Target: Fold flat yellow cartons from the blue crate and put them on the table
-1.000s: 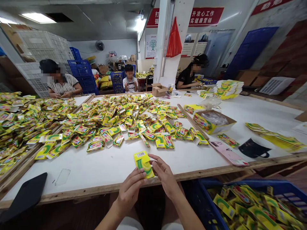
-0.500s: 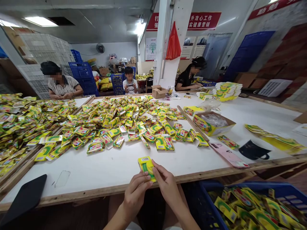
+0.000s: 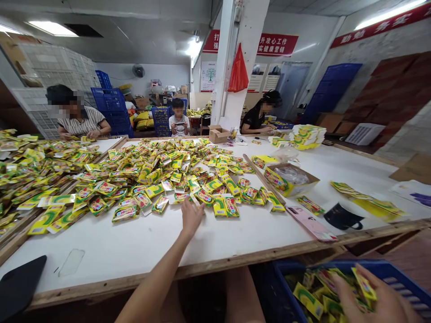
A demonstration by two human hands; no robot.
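My left hand (image 3: 191,216) reaches forward over the white table (image 3: 141,242), fingers stretched out and touching the near edge of the heap of yellow-green packets (image 3: 161,172). It holds nothing. My right hand (image 3: 380,301) is low at the right, over the blue crate (image 3: 400,276). Its fingertips hold one yellow packet (image 3: 365,281) just above the packets lying in the crate.
An open cardboard box (image 3: 291,178), a pink phone (image 3: 310,222) and a black cup (image 3: 341,220) lie to the right on the table. A black object (image 3: 18,287) sits at the near left edge. Three people sit at the far side. A second packet heap (image 3: 30,175) covers the left table.
Both hands held one packet together at the table's front edge. Now my left hand has reached out to the heap and my right has carried the packet down to the blue crate.
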